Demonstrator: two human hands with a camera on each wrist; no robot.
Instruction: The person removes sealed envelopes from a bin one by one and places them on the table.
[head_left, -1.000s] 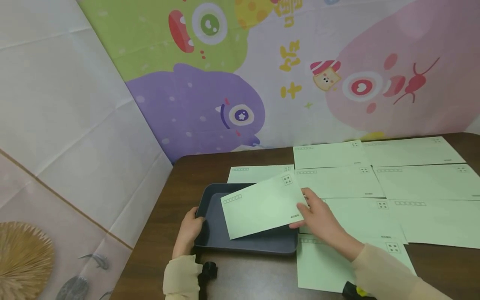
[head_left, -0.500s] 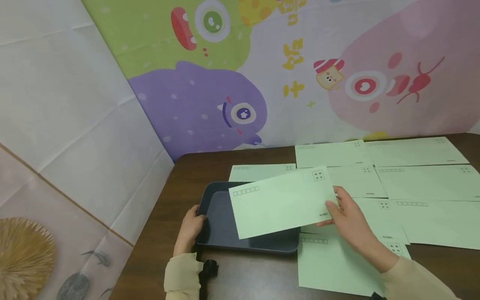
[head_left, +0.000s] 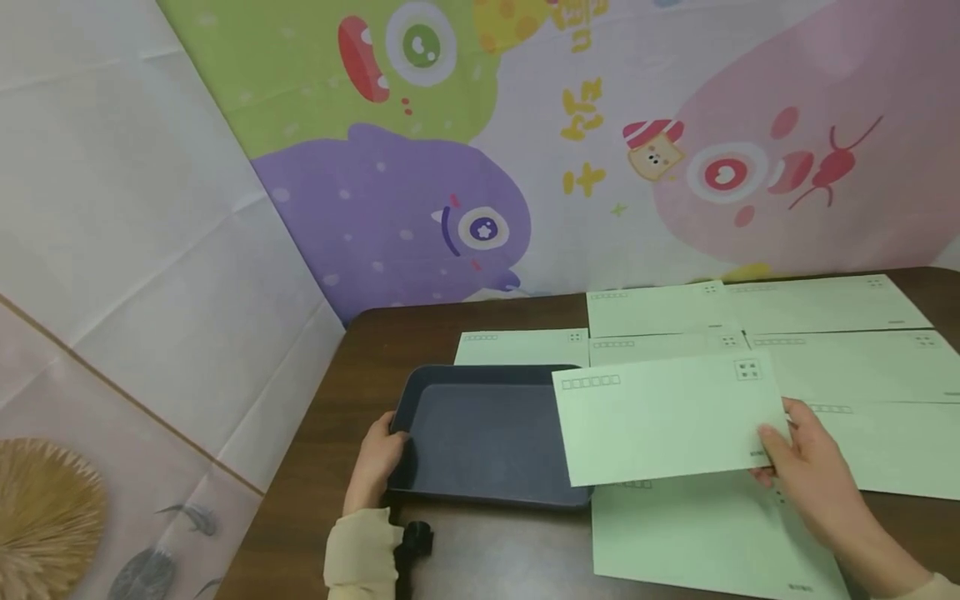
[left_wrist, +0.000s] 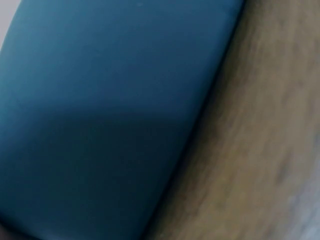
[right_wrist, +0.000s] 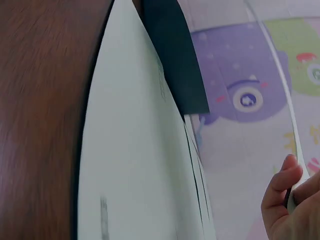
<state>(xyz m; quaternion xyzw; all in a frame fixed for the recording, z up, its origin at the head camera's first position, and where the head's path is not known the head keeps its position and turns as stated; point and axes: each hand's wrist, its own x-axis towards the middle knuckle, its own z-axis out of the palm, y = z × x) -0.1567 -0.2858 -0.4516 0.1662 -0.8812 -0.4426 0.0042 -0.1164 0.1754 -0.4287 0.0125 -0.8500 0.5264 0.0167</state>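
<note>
My left hand (head_left: 377, 457) grips the left rim of a dark blue-grey tray (head_left: 480, 442), thumb over the edge. Nothing lies in the part of the tray that shows. In the left wrist view the tray's blurred side (left_wrist: 110, 90) fills much of the picture. My right hand (head_left: 813, 475) pinches the right end of a pale green envelope (head_left: 667, 421), which is raised over other envelopes and overlaps the tray's right end. Seen from the right wrist, the fingers and thumb (right_wrist: 285, 190) hold this envelope edge-on.
Several more pale green envelopes (head_left: 847, 362) lie in rows on the brown wooden table (head_left: 337, 392), behind and right of the tray. One envelope (head_left: 697, 533) lies nearest the front. A cartoon cloth (head_left: 465, 192) hangs behind the table; a pale wall covering (head_left: 150, 192) stands at left.
My right hand has carried the envelope rightward, from over the tray to mostly over the laid-out envelopes. The left hand and tray have stayed in place.
</note>
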